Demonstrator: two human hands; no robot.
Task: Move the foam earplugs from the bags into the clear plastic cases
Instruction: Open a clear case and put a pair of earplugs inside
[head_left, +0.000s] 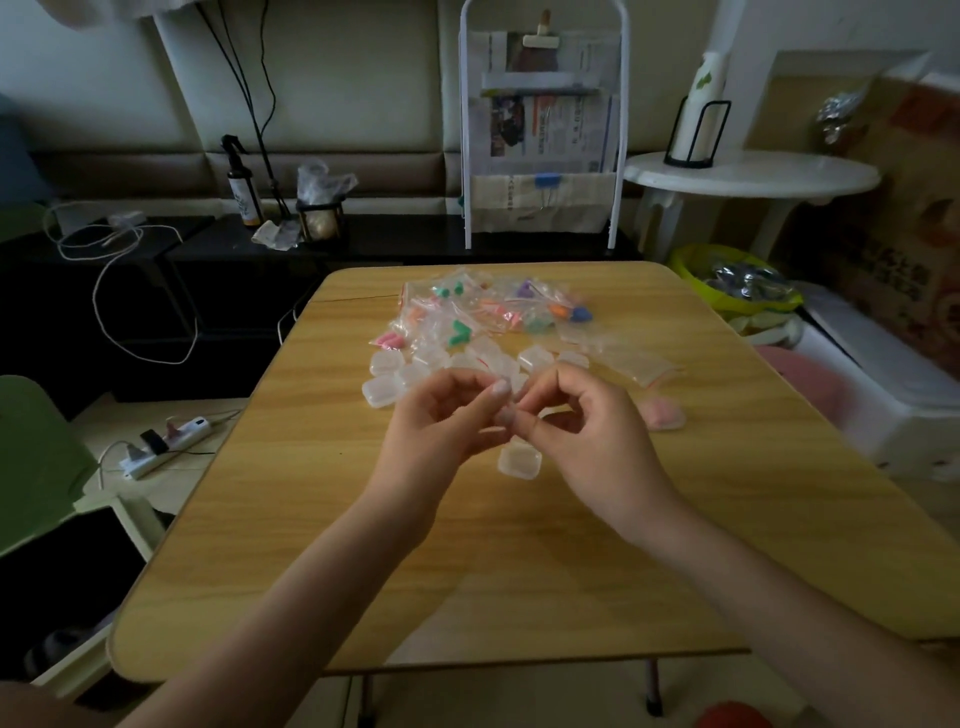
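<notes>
Wood-grain table (519, 571) is carrying everything: the left hand (441, 421) and the right hand (587, 431) are meeting above its middle, fingers curled and pinching one small clear item (506, 415) too blurred to identify. An open clear case (519, 460) is lying on the table just under the hands. Beyond them, empty cases (384, 389) are clustering, and bags of coloured earplugs (467, 306) are piling toward the table's far edge.
</notes>
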